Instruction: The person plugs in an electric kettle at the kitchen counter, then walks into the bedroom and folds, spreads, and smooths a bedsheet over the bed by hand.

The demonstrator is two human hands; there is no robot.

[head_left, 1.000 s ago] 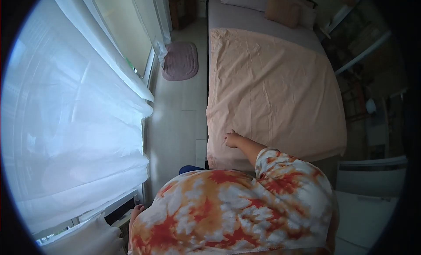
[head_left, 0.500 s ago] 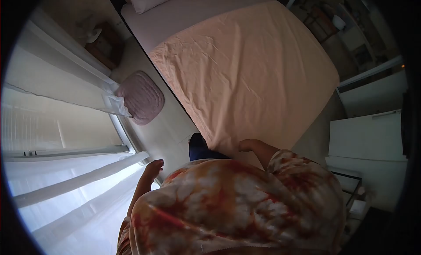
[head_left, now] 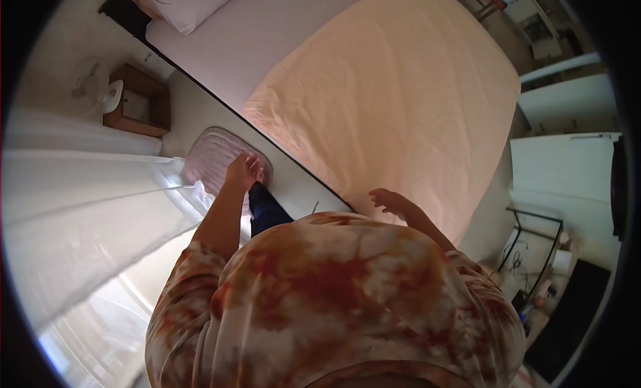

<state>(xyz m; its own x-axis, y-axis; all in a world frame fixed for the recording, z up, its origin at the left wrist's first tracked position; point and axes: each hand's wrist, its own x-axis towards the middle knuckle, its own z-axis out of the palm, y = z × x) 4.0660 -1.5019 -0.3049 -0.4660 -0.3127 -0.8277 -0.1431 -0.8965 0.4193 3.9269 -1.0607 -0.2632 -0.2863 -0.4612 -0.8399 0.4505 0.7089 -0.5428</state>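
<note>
My left hand (head_left: 246, 169) hangs in front of me with its fingers apart, holding nothing. Behind it in the view lies a quilted pink mat (head_left: 212, 154) on the floor, partly covered by the hand and my dark trouser leg. Over the near edge of the bed, my right hand (head_left: 388, 202) has loosely curled fingers, apart and with nothing in them. Beneath it a peach blanket (head_left: 394, 101) spreads across the bed, lightly wrinkled. I cannot tell whether that hand touches the blanket. A mauve sheet (head_left: 247, 34) shows toward the head of the bed.
A pillow (head_left: 190, 4) lies at the bed's head. By the wall stands a wooden nightstand (head_left: 143, 101) with a small white fan (head_left: 112, 96). White curtains (head_left: 87, 201) hang at left. To the right are a white cabinet (head_left: 561, 164) and a black-framed stand (head_left: 537, 248).
My left hand has moved up and forward, now over the mat. My right hand has lifted from the blanket's near corner and its fingers have opened. The view has shifted toward the nightstand.
</note>
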